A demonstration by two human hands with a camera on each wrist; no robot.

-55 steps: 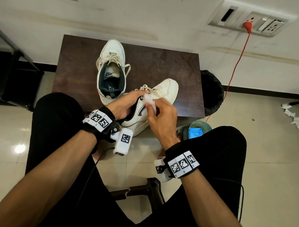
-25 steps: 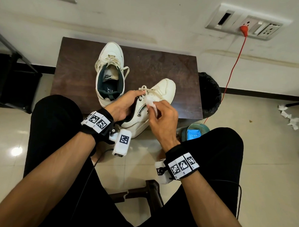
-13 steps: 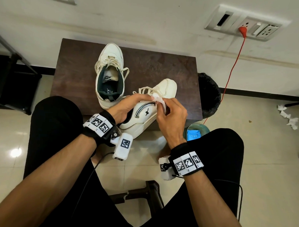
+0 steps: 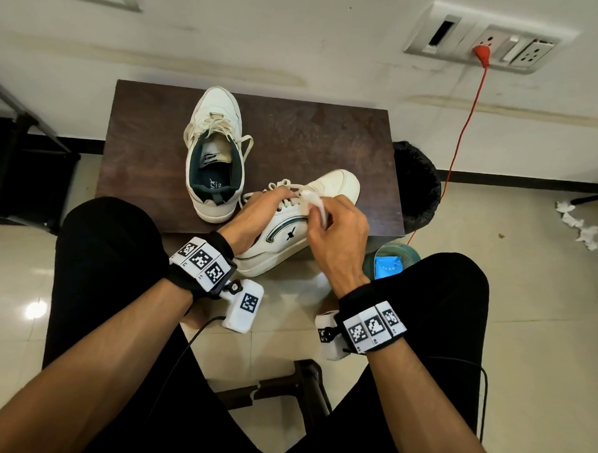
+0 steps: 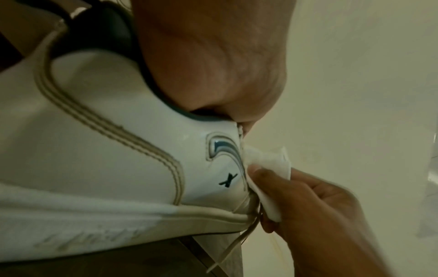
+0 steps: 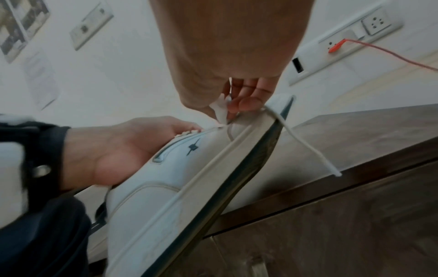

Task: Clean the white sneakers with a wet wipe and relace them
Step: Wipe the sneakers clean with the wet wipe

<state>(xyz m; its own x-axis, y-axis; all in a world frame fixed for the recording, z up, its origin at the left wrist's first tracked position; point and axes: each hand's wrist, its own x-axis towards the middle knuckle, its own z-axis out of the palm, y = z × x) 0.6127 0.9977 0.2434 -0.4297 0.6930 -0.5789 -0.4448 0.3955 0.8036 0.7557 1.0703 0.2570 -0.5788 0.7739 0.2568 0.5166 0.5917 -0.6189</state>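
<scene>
White wipe (image 4: 315, 203) pinched in right fingers (image 4: 339, 207) (against laces) | left hand (image 4: 257, 212) grips sneaker (image 4: 290, 226)

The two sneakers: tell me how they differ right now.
The far sneaker sits flat on the table, untouched; the near sneaker is tipped on its side, overhanging the table's front edge. The left hand holds the near one while the right hand presses a wipe near its laces. Both are white, dark-lined and laced.
</scene>
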